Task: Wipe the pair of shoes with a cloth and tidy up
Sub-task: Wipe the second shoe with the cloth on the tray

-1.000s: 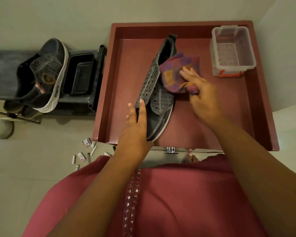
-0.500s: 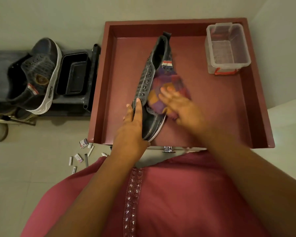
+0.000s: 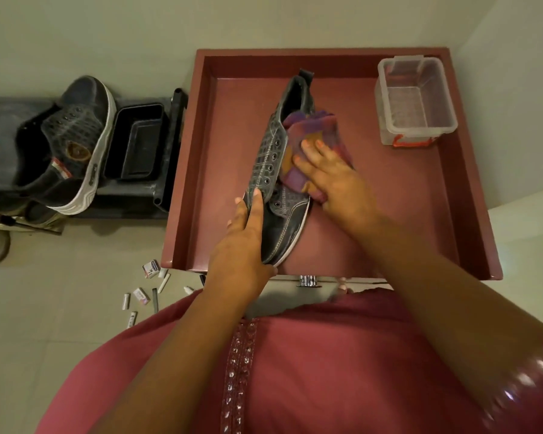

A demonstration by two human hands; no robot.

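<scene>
Two hands work on one grey shoe that lies tilted on its side in the middle of a dark red tray, heel toward the tray's far edge and toe toward its near edge. The left hand holds the toe end: its fingers lie nearly straight along the upper beside the eyelets, while the thumb sits down at the white sole near the tray's near edge, so the toe rests between thumb and fingers. The right hand presses a purple and orange checked cloth against the side of the shoe, just right of the lace eyelets. Its fingers are spread and almost flat on top of the cloth, fingertips pointing toward the heel; cloth bunches out beyond the fingertips and under the palm. Whether the thumb curls round the cloth cannot be told.

A clear plastic box with red clips stands in the tray's far right corner, well apart from the shoe. The second shoe of the pair leans on a dark shelf off the tray's left edge, beside a black tub. Small white scraps lie on the floor near the tray's near left corner.
</scene>
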